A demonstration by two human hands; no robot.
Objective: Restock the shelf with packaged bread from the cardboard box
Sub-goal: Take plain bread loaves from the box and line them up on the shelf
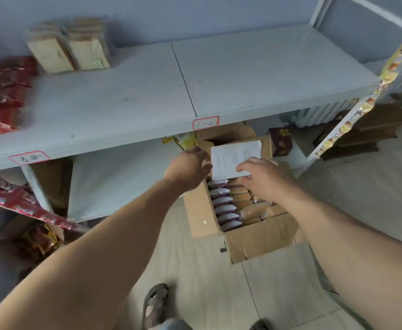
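An open cardboard box (262,236) stands on the floor below the shelf. Inside it lie a row of white-and-purple packets (224,203) and tan bread packs (254,208). A white sheet of paper (233,156) with handwriting rests on the box's far end. My left hand (190,164) is at the box's left flap, touching the paper's left edge. My right hand (264,177) hovers over the packets with its fingers curled at the paper's lower edge. The grey shelf (243,75) above carries two bagged sliced-bread packs (69,50) at the back left.
Red packets (4,96) lie along the shelf's left end. A red banner strip (21,201) hangs lower left over more red-and-yellow packets. A small brown box (281,140) and dark crates (371,129) sit to the right. My sandalled foot (154,303) stands on the tiled floor.
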